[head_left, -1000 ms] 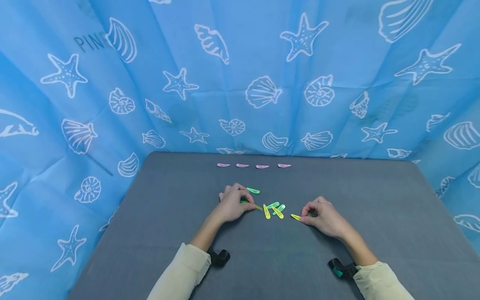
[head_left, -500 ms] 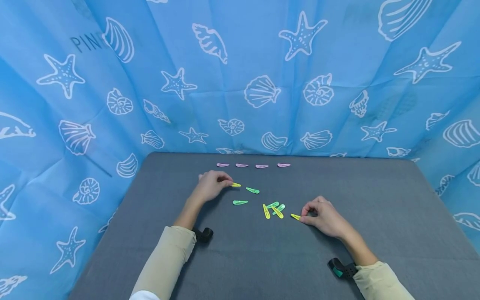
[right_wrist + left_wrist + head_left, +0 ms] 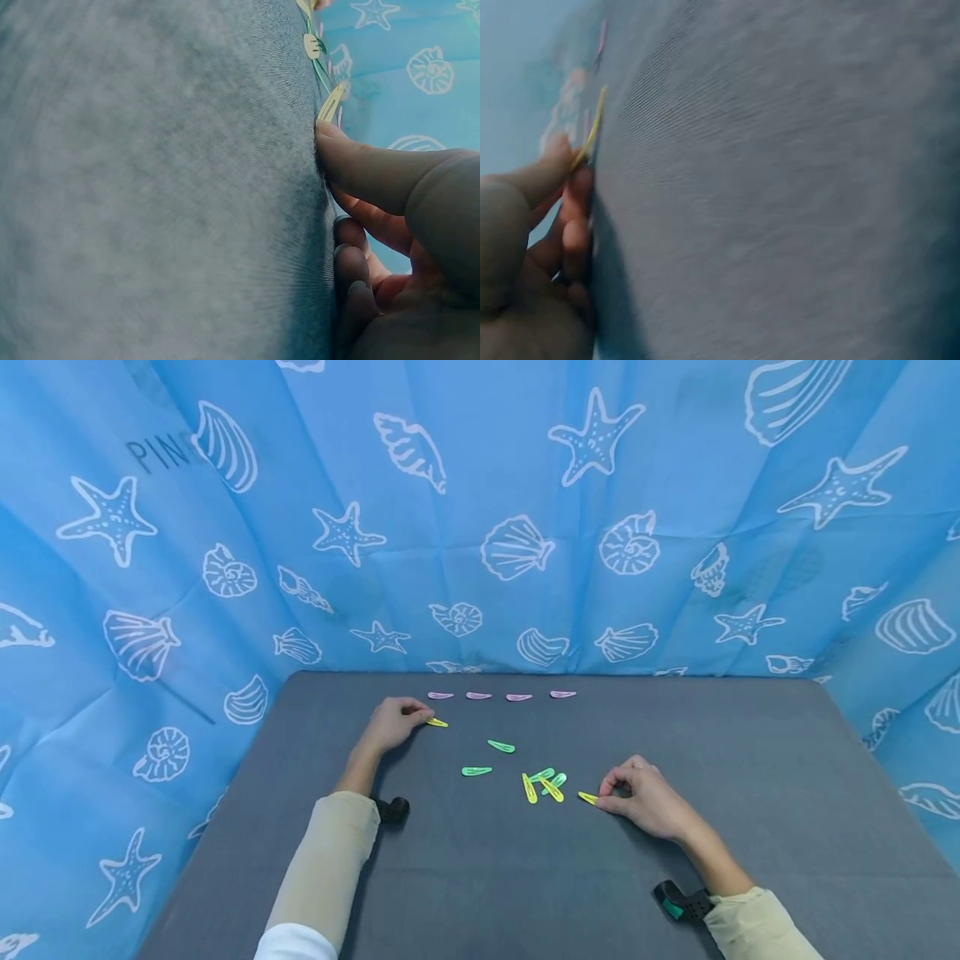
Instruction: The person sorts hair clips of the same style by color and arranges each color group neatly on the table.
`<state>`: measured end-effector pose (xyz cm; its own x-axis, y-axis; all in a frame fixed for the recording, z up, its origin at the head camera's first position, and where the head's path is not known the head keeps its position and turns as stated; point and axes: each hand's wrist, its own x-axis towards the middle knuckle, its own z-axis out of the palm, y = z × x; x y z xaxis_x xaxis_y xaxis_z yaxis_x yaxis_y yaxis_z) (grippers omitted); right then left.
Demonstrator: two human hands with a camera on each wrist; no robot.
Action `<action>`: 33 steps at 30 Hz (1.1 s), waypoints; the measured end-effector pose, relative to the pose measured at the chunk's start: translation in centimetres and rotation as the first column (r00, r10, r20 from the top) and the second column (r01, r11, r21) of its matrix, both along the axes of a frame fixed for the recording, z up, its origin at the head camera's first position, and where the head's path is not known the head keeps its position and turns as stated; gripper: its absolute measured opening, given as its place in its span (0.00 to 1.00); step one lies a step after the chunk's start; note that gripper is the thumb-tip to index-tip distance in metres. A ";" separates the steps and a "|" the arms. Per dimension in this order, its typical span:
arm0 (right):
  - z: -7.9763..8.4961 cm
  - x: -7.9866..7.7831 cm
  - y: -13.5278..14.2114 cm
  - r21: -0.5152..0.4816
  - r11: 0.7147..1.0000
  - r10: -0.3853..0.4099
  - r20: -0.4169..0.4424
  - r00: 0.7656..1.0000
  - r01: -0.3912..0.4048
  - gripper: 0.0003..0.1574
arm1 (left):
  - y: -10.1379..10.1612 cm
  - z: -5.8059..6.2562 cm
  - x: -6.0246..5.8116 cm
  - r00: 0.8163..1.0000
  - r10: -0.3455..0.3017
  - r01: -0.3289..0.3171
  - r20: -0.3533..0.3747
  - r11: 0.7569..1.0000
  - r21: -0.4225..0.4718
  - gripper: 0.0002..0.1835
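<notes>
My left hand (image 3: pixel 392 723) pinches a yellow snap hair clip (image 3: pixel 438 722) between thumb and finger, just below the row of pink hair clips. In the left wrist view that yellow clip (image 3: pixel 594 135) points away from the fingertips, close over the table. My right hand (image 3: pixel 643 795) pinches another yellow hair clip (image 3: pixel 587 797) low at the tabletop; the right wrist view shows the same clip (image 3: pixel 330 103) beyond the thumb tip. Left of it lies a small overlapping pile of yellow clips (image 3: pixel 529 788) and green clips (image 3: pixel 542 774).
Several pink hair clips (image 3: pixel 478 696) lie in a row near the far table edge. Two green clips, one upper (image 3: pixel 501 747) and one lower (image 3: pixel 476 771), lie apart from the pile. A blue shell-print curtain (image 3: pixel 480 527) hangs behind the grey table (image 3: pixel 480 877).
My left hand has carried its yellow clip from beside the pile up and left towards the pink row, uncovering the lower green clip. My right hand keeps its clip in about the same place.
</notes>
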<state>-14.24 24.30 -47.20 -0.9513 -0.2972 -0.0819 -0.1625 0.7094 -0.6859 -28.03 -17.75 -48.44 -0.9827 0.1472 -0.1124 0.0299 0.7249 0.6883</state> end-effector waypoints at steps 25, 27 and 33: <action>0.5 -0.2 1.3 -0.150 0.988 -0.015 0.186 0.982 0.044 0.11 | -0.8 -0.1 0.3 0.991 0.007 -0.022 0.132 0.993 0.117 0.14; 0.6 -0.3 1.4 -0.176 0.983 -0.027 0.182 0.983 0.060 0.12 | -0.8 -0.1 0.3 0.991 0.006 -0.022 0.135 0.993 0.119 0.14; 1.1 -0.4 1.4 -0.208 0.977 -0.020 0.131 0.991 0.048 0.23 | -0.8 0.0 0.3 0.991 0.016 -0.033 0.134 0.991 0.128 0.14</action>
<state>-14.62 25.73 -46.11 -0.9468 -0.2885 -0.1424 -0.0423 0.5504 -0.8338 -27.72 -18.59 -48.42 -0.9638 0.1451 -0.2236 -0.0846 0.6289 0.7729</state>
